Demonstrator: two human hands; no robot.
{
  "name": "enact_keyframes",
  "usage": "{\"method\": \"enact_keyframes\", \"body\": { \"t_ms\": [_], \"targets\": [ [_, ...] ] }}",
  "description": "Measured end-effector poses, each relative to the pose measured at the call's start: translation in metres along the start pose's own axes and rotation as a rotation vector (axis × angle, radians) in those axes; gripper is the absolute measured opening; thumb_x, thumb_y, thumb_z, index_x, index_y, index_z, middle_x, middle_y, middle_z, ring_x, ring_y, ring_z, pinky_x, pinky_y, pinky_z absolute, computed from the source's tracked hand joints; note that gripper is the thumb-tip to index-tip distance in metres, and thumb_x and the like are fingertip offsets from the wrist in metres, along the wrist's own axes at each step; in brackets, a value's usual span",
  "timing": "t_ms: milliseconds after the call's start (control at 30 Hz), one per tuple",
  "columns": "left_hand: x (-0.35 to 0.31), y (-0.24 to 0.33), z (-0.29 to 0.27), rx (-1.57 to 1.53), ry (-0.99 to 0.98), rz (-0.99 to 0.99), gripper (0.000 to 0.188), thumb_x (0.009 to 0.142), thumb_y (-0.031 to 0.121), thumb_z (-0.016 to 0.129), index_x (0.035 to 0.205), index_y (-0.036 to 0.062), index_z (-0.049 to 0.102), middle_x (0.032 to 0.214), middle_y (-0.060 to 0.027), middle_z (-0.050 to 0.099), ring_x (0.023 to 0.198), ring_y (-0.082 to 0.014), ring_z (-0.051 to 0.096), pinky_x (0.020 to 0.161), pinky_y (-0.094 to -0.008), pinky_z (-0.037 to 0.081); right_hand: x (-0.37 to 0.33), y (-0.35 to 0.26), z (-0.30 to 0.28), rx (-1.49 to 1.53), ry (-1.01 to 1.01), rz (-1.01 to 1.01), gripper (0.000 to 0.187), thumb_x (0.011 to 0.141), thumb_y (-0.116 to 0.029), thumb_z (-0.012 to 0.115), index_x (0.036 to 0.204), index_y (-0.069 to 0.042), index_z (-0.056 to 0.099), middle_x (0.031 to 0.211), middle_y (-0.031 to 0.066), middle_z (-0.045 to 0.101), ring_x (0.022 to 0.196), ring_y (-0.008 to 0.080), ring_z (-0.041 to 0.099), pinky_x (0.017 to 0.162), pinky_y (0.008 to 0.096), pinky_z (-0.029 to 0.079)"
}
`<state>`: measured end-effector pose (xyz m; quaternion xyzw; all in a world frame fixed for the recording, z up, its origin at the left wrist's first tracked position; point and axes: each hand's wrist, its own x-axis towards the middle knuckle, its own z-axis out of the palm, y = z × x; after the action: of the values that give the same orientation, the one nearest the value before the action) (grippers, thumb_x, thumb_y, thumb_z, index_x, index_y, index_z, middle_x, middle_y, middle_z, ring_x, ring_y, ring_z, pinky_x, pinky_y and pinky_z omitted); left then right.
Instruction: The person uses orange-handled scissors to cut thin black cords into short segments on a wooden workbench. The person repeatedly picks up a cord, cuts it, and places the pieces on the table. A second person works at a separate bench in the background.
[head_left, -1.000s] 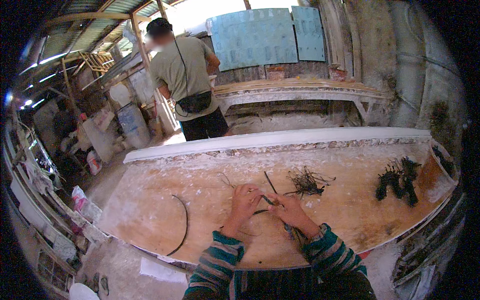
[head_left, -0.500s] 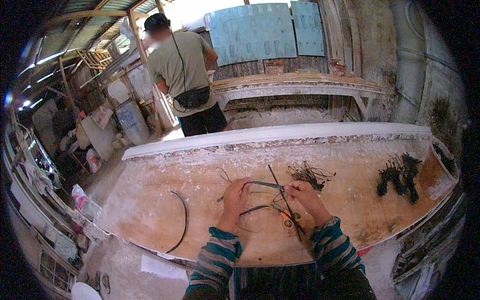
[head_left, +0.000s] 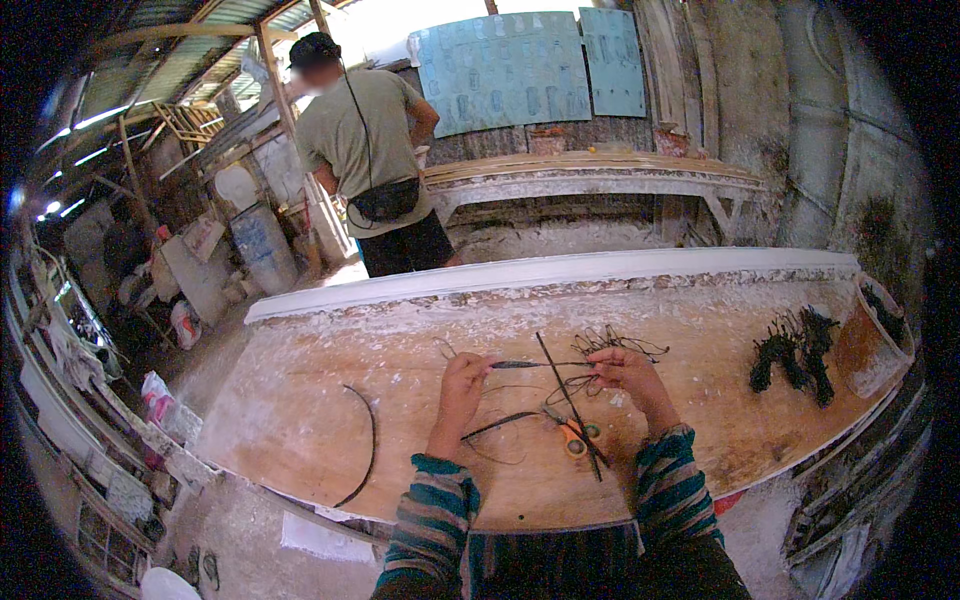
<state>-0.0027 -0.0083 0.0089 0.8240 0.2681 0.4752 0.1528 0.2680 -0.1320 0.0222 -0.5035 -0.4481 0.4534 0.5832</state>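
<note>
Between my two hands a thin dark strip [head_left: 515, 364] is stretched level above the wooden table. My left hand [head_left: 463, 388] is closed, pinching its left end. The fingertips of my right hand [head_left: 626, 378] pinch a thin cord-like part at the other end. Under the strip lie a straight black rod [head_left: 562, 388], set at a slant, and a pair of scissors [head_left: 572, 440] with orange handles. A short black strip [head_left: 500, 424] rests left of the scissors. Behind my right hand lies a tangle of thin dark loops [head_left: 608, 338], partly hidden by the fingers.
A long curved black strip [head_left: 374, 440] lies on the table [head_left: 290, 400] at left. Black bundles [head_left: 795, 350] and a tipped bucket [head_left: 868, 350] are at right. A white raised ledge [head_left: 560, 272] runs along the far edge. Beyond it a person [head_left: 365, 150] stands by a bench [head_left: 600, 170].
My hands have moved apart, the right one going right and slightly up. The strip now spans the gap between them, and the scissors and rod show more fully.
</note>
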Motion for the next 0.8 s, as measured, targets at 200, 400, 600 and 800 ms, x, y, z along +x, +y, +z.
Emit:
{"method": "enact_keyframes", "body": {
  "t_ms": [200,400,600,800],
  "targets": [
    [-0.002,-0.005,0.001,0.018,-0.026,-0.008,0.019,0.076,0.001,0.058,0.094,0.0053,0.065,0.085,-0.0103,0.058,0.085,-0.0265,0.054,0.075,-0.0337,0.045,0.006,0.013,-0.01,-0.028,0.081,-0.088,0.01,0.08,-0.01,0.062,0.087,-0.005,0.06,0.078,0.0021,0.06,0.066,0.0103,0.055,0.061,0.0239,0.046],
    [-0.004,-0.01,0.004,0.07,-0.028,-0.058,0.02,0.08,0.008,0.055,0.097,0.0057,0.064,0.081,-0.0122,0.056,0.081,-0.0295,0.052,0.073,-0.0355,0.042,0.012,0.016,-0.015,0.163,0.105,-0.067,0.009,0.081,-0.009,0.06,0.089,-0.004,0.059,0.072,0.0007,0.057,0.064,0.0105,0.054,0.058,0.0244,0.045],
    [-0.005,-0.011,0.003,0.101,-0.046,-0.119,0.019,0.083,0.015,0.053,0.097,0.0063,0.064,0.086,-0.0125,0.059,0.085,-0.0292,0.055,0.078,-0.0361,0.043,0.008,0.009,-0.013,0.397,0.101,-0.039,0.018,0.082,-0.017,0.062,0.092,-0.003,0.058,0.078,0.0012,0.057,0.069,0.0115,0.054,0.067,0.026,0.047],
    [-0.006,-0.017,0.005,0.113,0.026,-0.072,0.017,0.082,0.01,0.052,0.094,0.0043,0.063,0.082,-0.0139,0.057,0.081,-0.0303,0.054,0.072,-0.0367,0.043,0.004,0.002,-0.009,0.435,0.086,-0.068,0.018,0.081,-0.006,0.059,0.099,-0.001,0.058,0.075,0.0011,0.058,0.07,0.0106,0.057,0.067,0.0249,0.051]
  ]
}}
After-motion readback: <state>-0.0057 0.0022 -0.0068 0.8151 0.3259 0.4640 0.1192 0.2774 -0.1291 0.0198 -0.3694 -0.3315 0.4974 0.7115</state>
